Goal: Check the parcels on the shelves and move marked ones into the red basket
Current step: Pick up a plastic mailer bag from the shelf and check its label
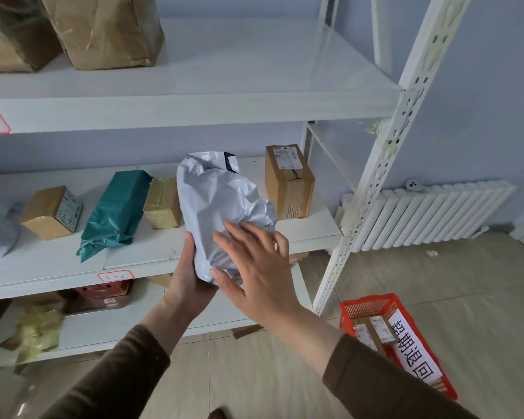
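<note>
Left hand point(188, 276) is gripping crinkled grey poly mailer point(221, 207) from below, right hand point(254, 267) lying flat against it, fingers spread; red mesh basket point(372, 306) sign reading 超期退回

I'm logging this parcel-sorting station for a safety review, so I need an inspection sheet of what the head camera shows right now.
Surface: white metal shelf, middle tier, paper tag on its front edge.
Job's things: crumpled grey plastic mailer bag held above the shelf edge; red plastic basket on the floor at right, labelled boxes inside.
Clutter: teal plastic-wrapped parcel, upright brown cardboard box, two small taped boxes beside the teal parcel.
Grippers: left hand grips the bag's lower end; right hand lies open against it.
Cables: nothing seen.
Surroundings: white ribbed radiator, tiled floor.
</note>
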`<act>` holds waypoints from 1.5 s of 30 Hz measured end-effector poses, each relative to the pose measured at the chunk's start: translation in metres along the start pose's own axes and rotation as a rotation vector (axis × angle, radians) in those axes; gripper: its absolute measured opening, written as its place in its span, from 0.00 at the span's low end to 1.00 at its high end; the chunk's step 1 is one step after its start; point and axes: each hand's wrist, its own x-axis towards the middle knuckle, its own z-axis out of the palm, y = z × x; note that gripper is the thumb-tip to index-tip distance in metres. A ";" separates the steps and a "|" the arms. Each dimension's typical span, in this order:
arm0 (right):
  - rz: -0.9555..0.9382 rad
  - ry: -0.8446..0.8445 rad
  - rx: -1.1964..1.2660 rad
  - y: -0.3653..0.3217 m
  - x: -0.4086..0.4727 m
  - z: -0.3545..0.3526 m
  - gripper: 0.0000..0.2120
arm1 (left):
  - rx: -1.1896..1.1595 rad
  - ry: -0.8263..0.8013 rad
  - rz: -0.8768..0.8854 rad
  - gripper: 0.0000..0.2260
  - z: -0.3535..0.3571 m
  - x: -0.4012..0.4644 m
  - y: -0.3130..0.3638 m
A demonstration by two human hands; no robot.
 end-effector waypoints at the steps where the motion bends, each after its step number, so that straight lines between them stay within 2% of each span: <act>1: 0.023 0.003 0.068 0.002 0.000 0.001 0.26 | 0.025 0.005 0.014 0.30 -0.001 0.001 0.002; 4: 0.210 0.005 0.452 0.010 0.003 0.000 0.32 | 0.133 0.004 0.124 0.23 -0.002 0.001 0.007; 7: 0.511 -0.056 0.862 0.013 0.013 -0.014 0.23 | 0.348 0.033 0.320 0.17 -0.005 -0.001 0.007; 8: 0.606 -0.077 0.989 0.014 0.017 -0.015 0.23 | 0.436 0.003 0.372 0.18 -0.006 -0.002 0.008; 11: 0.820 -0.088 1.214 0.028 0.019 -0.005 0.31 | 0.716 -0.036 0.546 0.23 -0.011 -0.002 0.004; 13: 0.912 -0.074 1.294 0.038 0.017 0.002 0.35 | 0.923 0.027 0.677 0.23 -0.018 0.003 0.000; 16: 1.010 -0.089 1.415 0.051 0.016 0.008 0.37 | 1.181 0.070 0.839 0.31 -0.033 0.011 -0.003; 17: 1.032 -0.080 1.450 0.055 0.016 0.011 0.34 | 1.177 0.055 0.809 0.32 -0.038 0.011 -0.002; 19: 1.061 -0.051 1.448 0.060 0.013 0.017 0.23 | 1.050 -0.020 0.583 0.34 -0.039 0.009 0.000; 21: 1.090 -0.023 1.398 0.061 0.012 0.022 0.16 | 0.838 -0.097 0.364 0.28 -0.037 0.008 0.000; 23: 1.032 -0.055 1.264 0.059 0.010 0.026 0.14 | 0.568 -0.081 0.237 0.22 -0.031 0.013 0.002; 25: 0.969 -0.131 1.219 0.058 0.008 0.028 0.08 | 0.336 -0.014 0.108 0.24 -0.023 0.020 0.008; 27: 0.934 -0.194 1.222 0.059 0.007 0.032 0.11 | 0.291 0.007 0.066 0.25 -0.017 0.024 0.011; 29: 0.887 -0.189 1.220 0.061 0.009 0.037 0.09 | 0.350 0.014 0.113 0.21 -0.017 0.029 0.010; 31: 0.888 -0.195 1.148 0.068 0.010 0.046 0.13 | 0.365 0.027 0.144 0.20 -0.025 0.039 0.006; 33: 1.068 -0.235 1.222 0.081 0.011 0.063 0.20 | 0.377 0.035 0.156 0.23 -0.032 0.047 0.005; 35: 1.225 -0.277 1.296 0.091 0.013 0.081 0.31 | 0.379 0.042 0.171 0.24 -0.038 0.056 0.003; 37: 1.238 -0.354 1.265 0.099 0.019 0.099 0.47 | 0.396 0.064 0.167 0.22 -0.044 0.071 -0.001; 38: 1.214 -0.387 1.237 0.101 0.025 0.106 0.52 | 0.406 0.071 0.160 0.21 -0.048 0.080 -0.002; 40: 1.195 -0.419 1.206 0.106 0.042 0.120 0.52 | 0.433 0.091 0.148 0.21 -0.049 0.102 -0.001; 42: 1.182 -0.410 1.151 0.110 0.065 0.126 0.44 | 0.451 0.110 0.144 0.21 -0.049 0.125 0.003; 45: 1.145 -0.338 1.096 0.111 0.094 0.134 0.16 | 0.465 0.113 0.150 0.20 -0.044 0.160 0.015</act>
